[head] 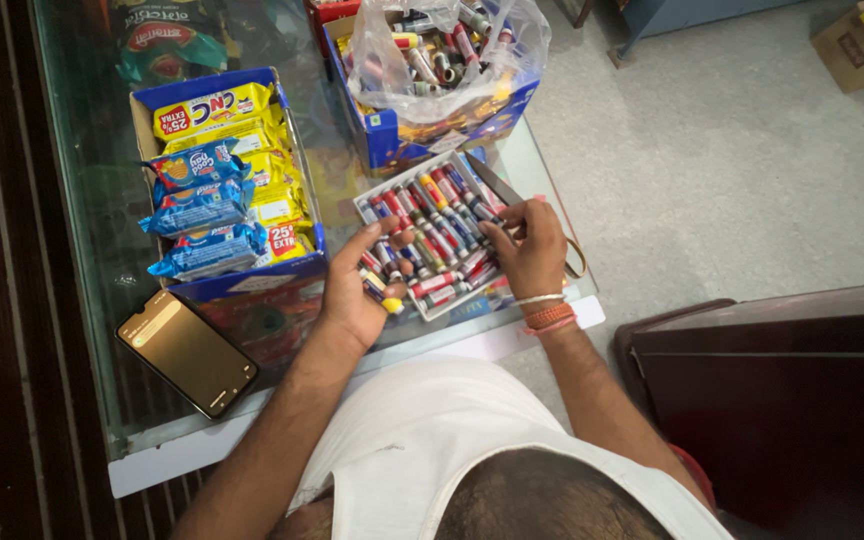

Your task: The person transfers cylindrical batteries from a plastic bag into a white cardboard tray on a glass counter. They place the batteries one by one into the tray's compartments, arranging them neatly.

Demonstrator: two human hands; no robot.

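A shallow white tray full of small coloured tubes lies on a glass counter. My left hand rests at the tray's near left corner and grips a few of the small tubes, one with a yellow cap sticking out. My right hand is over the tray's right edge, its fingers pressed down on the tubes there. Bangles and thread circle my right wrist.
A blue cardboard box of yellow and blue biscuit packets stands left of the tray. Behind it, another blue box holds a clear plastic bag of more tubes. A phone lies near the counter's front edge. A dark case stands on the floor at right.
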